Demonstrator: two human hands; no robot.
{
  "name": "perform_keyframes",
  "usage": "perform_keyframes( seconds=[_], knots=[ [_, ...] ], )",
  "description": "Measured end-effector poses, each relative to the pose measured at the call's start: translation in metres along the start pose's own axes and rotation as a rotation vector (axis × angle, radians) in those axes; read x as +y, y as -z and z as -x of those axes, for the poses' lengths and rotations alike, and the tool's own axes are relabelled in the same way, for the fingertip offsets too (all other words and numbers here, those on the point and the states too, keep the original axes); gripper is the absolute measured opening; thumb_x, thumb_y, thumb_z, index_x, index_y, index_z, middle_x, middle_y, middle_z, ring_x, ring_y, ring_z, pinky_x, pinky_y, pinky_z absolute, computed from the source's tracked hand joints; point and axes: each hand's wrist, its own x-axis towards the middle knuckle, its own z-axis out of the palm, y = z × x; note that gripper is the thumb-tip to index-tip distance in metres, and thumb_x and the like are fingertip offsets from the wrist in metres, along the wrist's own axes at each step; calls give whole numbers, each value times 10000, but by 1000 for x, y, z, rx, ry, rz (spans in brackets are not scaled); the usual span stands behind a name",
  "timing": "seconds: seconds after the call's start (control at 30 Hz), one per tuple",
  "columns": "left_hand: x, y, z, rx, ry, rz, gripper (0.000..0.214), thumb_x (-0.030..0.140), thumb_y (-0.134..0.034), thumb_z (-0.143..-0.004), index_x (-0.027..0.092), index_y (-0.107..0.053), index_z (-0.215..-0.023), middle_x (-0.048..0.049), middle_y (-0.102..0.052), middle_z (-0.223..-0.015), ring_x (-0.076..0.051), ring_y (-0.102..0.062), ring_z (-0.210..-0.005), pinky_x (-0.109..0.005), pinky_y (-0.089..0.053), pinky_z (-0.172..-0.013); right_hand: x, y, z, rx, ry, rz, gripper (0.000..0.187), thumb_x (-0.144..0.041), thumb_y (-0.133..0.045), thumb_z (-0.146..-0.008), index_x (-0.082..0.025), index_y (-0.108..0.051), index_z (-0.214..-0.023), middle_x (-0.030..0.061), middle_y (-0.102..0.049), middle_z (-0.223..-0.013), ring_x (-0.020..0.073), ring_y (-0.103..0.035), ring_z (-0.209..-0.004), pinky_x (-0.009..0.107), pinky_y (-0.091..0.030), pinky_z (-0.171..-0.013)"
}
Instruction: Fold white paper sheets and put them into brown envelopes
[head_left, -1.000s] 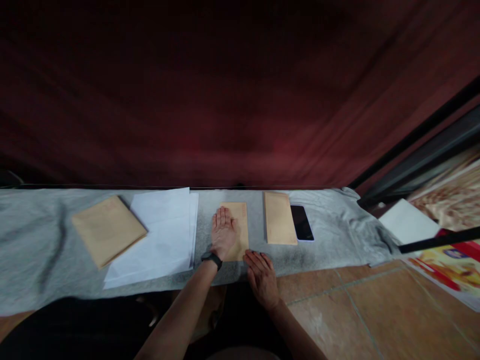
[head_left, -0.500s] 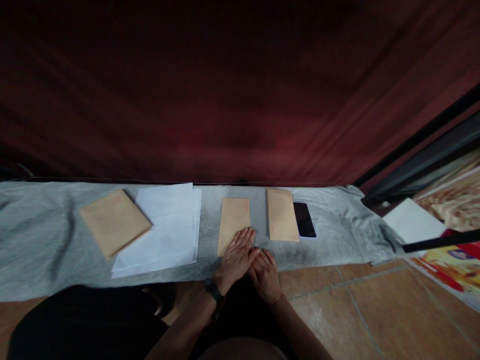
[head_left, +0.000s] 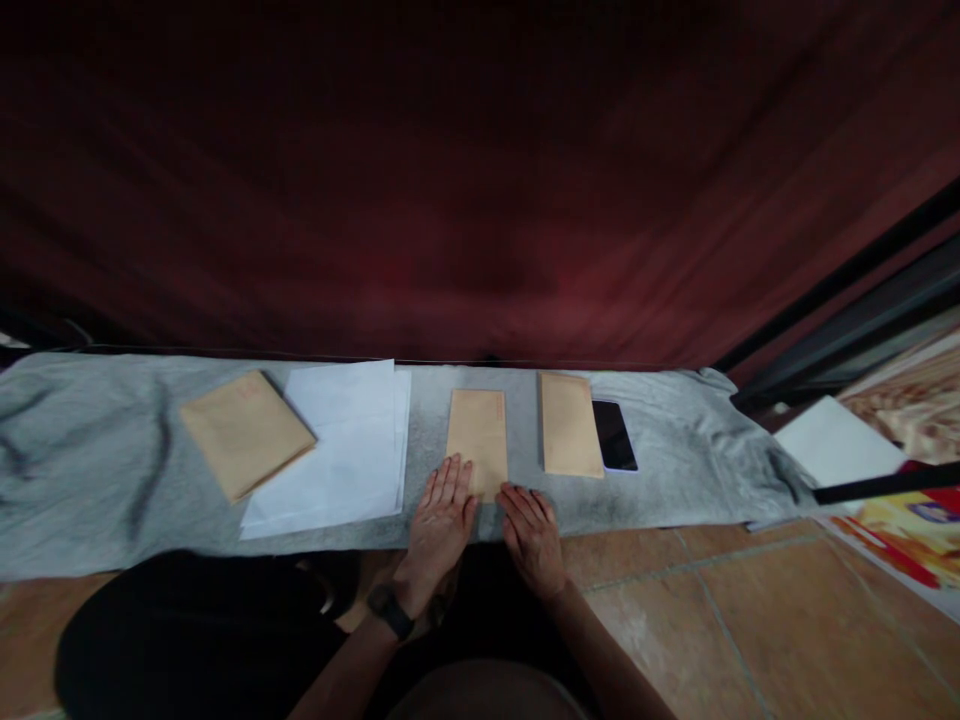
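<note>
Head view: between white sheets (head_left: 349, 440) and another envelope (head_left: 571, 425), the central brown envelope (head_left: 478, 432) lay flat on grey cloth (head_left: 694, 455), presumably light, pliable and easily creased, best held by its long edges. The left hand (head_left: 439, 520), flat and unclenched, overlapped its near left corner; the right hand (head_left: 533, 538), fingers extended, met its near right corner. Neither gripped it.

One tan envelope (head_left: 480, 425) lies flat on grey surface (head_left: 682, 440); left hand (head_left: 440, 515) on its near left edge, right hand (head_left: 534, 538) at near right corner. Left: white sheets (head_left: 349, 445). Right: second envelope (head_left: 570, 428), phone (head_left: 615, 437).
</note>
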Motion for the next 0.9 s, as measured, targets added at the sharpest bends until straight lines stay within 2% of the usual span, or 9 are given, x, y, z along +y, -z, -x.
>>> perform_keyframes(
  seconds=[0.13, 0.27, 0.4, 0.67, 0.9],
  knots=[
    [-2, 8, 1, -16, -36, -8, 547, 304, -455, -997, 257, -366, -1535, -114, -293, -1618, -290, -306, -1483, -491, -334, -1181, -10, -1, -5, 5, -20, 27, 437, -214, -373, -1027, -159, -501, -1442, 80, -542, -1470, 227, -437, -1406, 481, -292, -1197],
    [-2, 12, 0, -42, -48, -31, 576, 240, -466, -978, 244, -353, -1543, -136, -298, -1614, -301, -309, -1480, -493, -323, -1184, -23, -11, -15, -10, 3, 43, 505, -279, -373, -1038, -144, -377, -1524, 98, -479, -1519, 231, -392, -1441, 482, -294, -1202],
    [-1, 13, -1, -58, -56, -48, 592, 233, -479, -972, 250, -341, -1547, -137, -297, -1616, -296, -311, -1481, -486, -317, -1187, -30, -18, -17, -12, -17, 81, 531, -331, -394, -1044, -156, -340, -1542, 103, -485, -1511, 233, -402, -1435, 490, -265, -1213],
    [3, 19, -2, -44, -24, 41, 538, 337, -508, -978, 283, -422, -1507, -118, -306, -1618, -300, -313, -1482, -481, -298, -1197, -21, -15, -1, -45, -49, 199, 558, -333, -369, -1046, -127, -295, -1559, 135, -400, -1560, 270, -370, -1450, 513, -243, -1203],
    [3, 18, 0, -29, -22, 59, 540, 363, -533, -971, 288, -434, -1496, -106, -289, -1629, -296, -302, -1487, -481, -296, -1199, -9, -12, 9, -52, -38, 221, 555, -327, -359, -1046, -147, -289, -1566, 131, -432, -1544, 264, -377, -1444, 496, -246, -1197]
  ],
)
